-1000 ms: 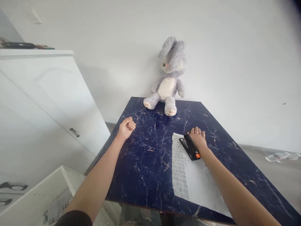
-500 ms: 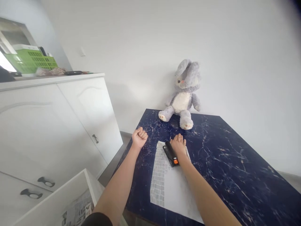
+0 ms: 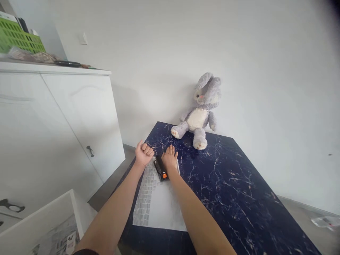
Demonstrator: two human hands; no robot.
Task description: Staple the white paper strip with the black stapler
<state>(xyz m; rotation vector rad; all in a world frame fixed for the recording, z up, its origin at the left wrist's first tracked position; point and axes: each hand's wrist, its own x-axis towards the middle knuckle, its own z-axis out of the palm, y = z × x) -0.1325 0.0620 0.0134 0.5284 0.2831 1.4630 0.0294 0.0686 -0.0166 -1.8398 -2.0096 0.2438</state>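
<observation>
My left hand point(image 3: 145, 154) is a fist with the thumb raised, at the left edge of the dark blue marbled table point(image 3: 220, 191). Nothing shows in it. My right hand point(image 3: 170, 158) lies flat with its fingers stretched out, on the upper part of a white sheet of paper point(image 3: 162, 207). Against its thumb side rests a black stapler point(image 3: 159, 165) with an orange piece at its near end. Both hands flank the stapler, the left one slightly apart from it. Grey brick-like marks run down the sheet's left side. My right forearm covers part of its right edge.
A grey plush rabbit point(image 3: 198, 117) sits at the table's back edge against the wall. To the left are a white cabinet point(image 3: 87, 113), a green basket point(image 3: 21, 39) on top, and an open drawer point(image 3: 75, 212) holding papers. A clear plastic item point(image 3: 325, 222) lies at far right.
The sheet, the stapler and my right hand have slid left across the table, closer to my left fist. The view has turned somewhat to the right.
</observation>
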